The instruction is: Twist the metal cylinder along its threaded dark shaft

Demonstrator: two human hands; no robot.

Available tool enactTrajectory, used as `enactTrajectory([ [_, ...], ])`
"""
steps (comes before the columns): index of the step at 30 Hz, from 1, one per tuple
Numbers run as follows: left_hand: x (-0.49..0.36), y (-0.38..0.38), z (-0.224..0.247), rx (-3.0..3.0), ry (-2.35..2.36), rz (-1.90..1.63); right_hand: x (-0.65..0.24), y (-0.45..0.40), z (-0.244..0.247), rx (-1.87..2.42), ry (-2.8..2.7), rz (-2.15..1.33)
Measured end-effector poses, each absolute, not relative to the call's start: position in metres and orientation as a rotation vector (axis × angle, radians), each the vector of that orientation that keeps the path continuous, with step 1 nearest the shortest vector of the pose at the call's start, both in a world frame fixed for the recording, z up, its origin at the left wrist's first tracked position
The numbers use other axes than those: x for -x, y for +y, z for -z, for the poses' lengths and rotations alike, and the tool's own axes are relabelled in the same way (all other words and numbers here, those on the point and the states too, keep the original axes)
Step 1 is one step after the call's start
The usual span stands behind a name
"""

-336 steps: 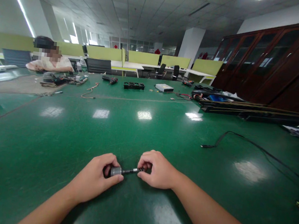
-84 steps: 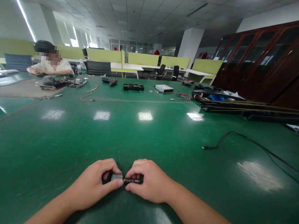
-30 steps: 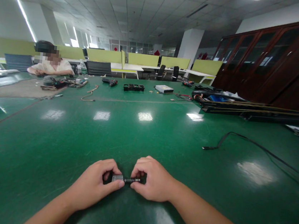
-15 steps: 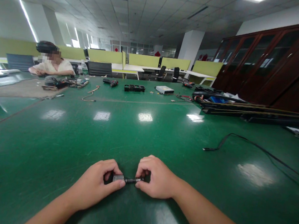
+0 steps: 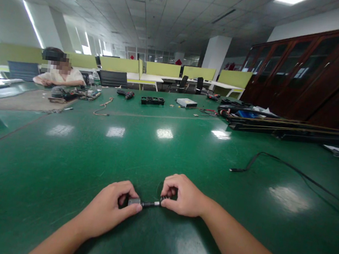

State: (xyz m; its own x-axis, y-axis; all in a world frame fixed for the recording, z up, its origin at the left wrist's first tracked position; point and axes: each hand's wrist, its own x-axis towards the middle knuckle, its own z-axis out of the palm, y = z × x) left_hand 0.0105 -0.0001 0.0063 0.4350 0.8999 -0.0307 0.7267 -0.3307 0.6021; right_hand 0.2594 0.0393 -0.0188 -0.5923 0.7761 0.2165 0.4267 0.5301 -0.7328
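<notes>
Thumb and fingers of my left hand [image 5: 111, 206] are closed on the grey end of a small tool-like piece [image 5: 150, 204]. A thin black shaft with a silver tip runs from that grey end to the right, low over the table. My right hand [image 5: 185, 197] pinches a small dark ridged part [image 5: 164, 198] just beyond the silver tip. Whether the part touches the tip I cannot tell. A faint thin loop shows beside my right fingertips, too fine to name.
Across the green table [image 5: 142, 152] lie a black cable [image 5: 276, 156], a power drill [image 5: 125, 94], a black frame [image 5: 152, 100] and a silver box [image 5: 186, 102]. Long black profiles [image 5: 294, 129] lie at right. Another person [image 5: 61, 74] sits at the far left.
My right hand has moved right and slightly up, off the shaft, so the silver tip now shows. The left hand has stayed in place with its grip.
</notes>
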Motion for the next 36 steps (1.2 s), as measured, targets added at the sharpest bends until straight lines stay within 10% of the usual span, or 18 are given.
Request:
enactTrajectory([
  [36, -0.008, 0.004, 0.001, -2.172, 1.322, -0.441, -0.236, 0.023, 0.021, 0.824, -2.256, -0.865],
])
